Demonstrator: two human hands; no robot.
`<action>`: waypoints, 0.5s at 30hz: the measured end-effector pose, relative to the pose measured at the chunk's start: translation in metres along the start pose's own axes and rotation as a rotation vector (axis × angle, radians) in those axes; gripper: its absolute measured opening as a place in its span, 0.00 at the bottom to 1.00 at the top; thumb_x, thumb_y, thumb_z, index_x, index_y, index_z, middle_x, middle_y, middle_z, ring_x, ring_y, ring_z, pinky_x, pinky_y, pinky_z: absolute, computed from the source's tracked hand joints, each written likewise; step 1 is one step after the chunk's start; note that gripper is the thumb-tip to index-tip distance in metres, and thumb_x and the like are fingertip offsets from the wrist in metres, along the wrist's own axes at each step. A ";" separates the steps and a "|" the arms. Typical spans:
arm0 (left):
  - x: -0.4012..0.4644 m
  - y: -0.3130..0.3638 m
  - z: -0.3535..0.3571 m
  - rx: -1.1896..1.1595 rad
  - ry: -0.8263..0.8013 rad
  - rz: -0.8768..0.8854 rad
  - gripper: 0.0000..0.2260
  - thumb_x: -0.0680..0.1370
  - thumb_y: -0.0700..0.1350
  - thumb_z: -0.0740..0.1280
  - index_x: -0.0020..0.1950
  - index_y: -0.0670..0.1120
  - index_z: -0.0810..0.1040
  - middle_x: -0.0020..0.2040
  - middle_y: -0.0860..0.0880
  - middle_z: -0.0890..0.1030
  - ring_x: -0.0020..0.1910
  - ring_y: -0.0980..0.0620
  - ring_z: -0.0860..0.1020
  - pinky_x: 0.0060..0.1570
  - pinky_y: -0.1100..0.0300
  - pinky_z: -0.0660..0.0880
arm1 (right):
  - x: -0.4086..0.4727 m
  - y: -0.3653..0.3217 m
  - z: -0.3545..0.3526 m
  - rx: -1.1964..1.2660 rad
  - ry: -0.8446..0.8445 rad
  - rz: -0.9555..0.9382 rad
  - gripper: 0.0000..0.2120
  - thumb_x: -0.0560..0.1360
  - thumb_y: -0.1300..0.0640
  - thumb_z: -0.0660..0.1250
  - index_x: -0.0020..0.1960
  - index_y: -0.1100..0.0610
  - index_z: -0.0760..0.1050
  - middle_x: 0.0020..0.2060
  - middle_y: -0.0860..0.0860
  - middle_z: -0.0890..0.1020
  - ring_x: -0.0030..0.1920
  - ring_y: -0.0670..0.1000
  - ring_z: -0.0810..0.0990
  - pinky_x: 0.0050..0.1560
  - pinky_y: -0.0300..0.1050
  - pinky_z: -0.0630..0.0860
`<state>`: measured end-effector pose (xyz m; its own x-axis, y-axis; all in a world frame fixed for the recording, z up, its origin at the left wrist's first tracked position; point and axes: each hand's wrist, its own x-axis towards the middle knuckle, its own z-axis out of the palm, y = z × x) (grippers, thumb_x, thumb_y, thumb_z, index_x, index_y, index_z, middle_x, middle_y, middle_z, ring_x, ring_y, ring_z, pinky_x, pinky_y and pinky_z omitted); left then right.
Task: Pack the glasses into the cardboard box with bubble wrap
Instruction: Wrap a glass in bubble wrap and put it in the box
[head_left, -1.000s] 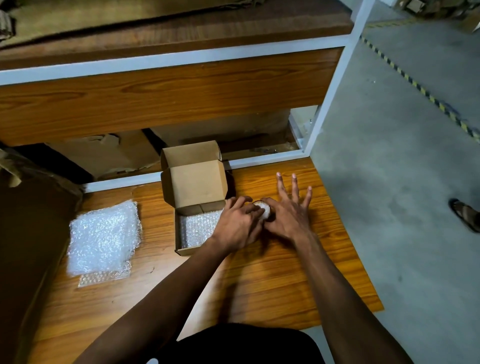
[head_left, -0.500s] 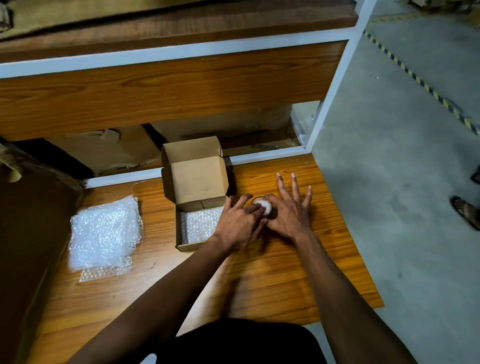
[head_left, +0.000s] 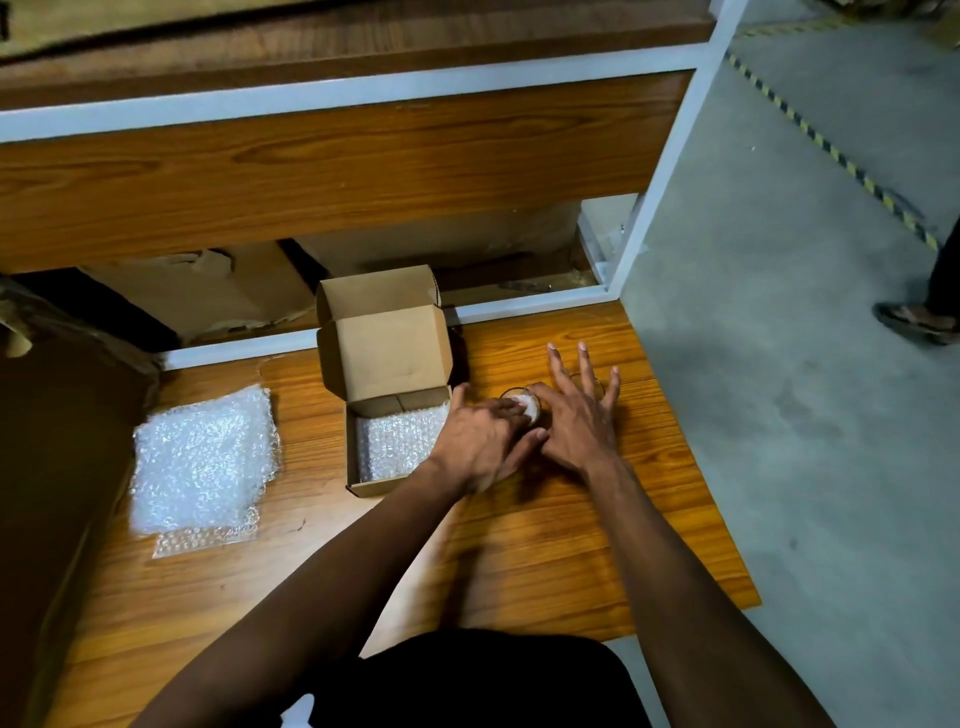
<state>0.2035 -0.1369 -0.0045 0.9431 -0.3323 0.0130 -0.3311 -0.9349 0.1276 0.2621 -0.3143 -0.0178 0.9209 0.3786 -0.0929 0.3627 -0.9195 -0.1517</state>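
A small clear glass (head_left: 529, 411) stands on the wooden table just right of the open cardboard box (head_left: 383, 358), with white bubble wrap stuffed into its mouth. My left hand (head_left: 480, 441) reaches over the box's right wall, and its straight fingers press on that wrap. My right hand (head_left: 579, 415) lies to the right of the glass with fingers spread, and its thumb touches the rim. A faint second glass rim (head_left: 597, 383) shows behind my right fingers. A sheet of bubble wrap (head_left: 397, 441) lines the bottom of the box.
Loose bubble wrap sheets (head_left: 200, 462) lie at the table's left. A wooden shelf (head_left: 332, 166) with a white frame overhangs the back, with cardboard pieces beneath it. The table's right edge drops to a concrete floor, where another person's sandalled foot (head_left: 917, 322) stands.
My left fingers have stretched out flatter over the wrap in the glass. My right hand has barely moved. The foot on the floor has stepped further away.
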 end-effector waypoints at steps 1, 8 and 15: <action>0.001 0.000 -0.002 0.011 -0.008 0.005 0.33 0.85 0.67 0.40 0.66 0.56 0.81 0.67 0.54 0.83 0.70 0.54 0.78 0.69 0.35 0.57 | 0.000 0.000 0.000 0.002 0.005 -0.001 0.30 0.69 0.40 0.76 0.69 0.38 0.74 0.85 0.47 0.40 0.82 0.61 0.29 0.75 0.78 0.36; 0.000 -0.007 -0.008 0.051 0.002 0.100 0.31 0.86 0.65 0.44 0.78 0.53 0.74 0.76 0.52 0.76 0.77 0.53 0.72 0.74 0.33 0.56 | -0.002 0.000 -0.003 0.016 -0.012 -0.005 0.33 0.69 0.31 0.73 0.71 0.38 0.73 0.85 0.47 0.38 0.81 0.61 0.28 0.74 0.75 0.32; 0.000 -0.006 -0.005 0.029 -0.028 0.082 0.31 0.86 0.65 0.43 0.80 0.54 0.70 0.79 0.53 0.73 0.78 0.56 0.70 0.77 0.32 0.50 | 0.000 0.002 0.000 0.025 -0.001 -0.006 0.31 0.69 0.32 0.74 0.69 0.39 0.74 0.85 0.47 0.39 0.81 0.61 0.28 0.75 0.77 0.33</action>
<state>0.2055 -0.1306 -0.0004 0.9118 -0.4106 -0.0053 -0.4081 -0.9076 0.0987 0.2623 -0.3162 -0.0179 0.9184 0.3845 -0.0930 0.3647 -0.9141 -0.1771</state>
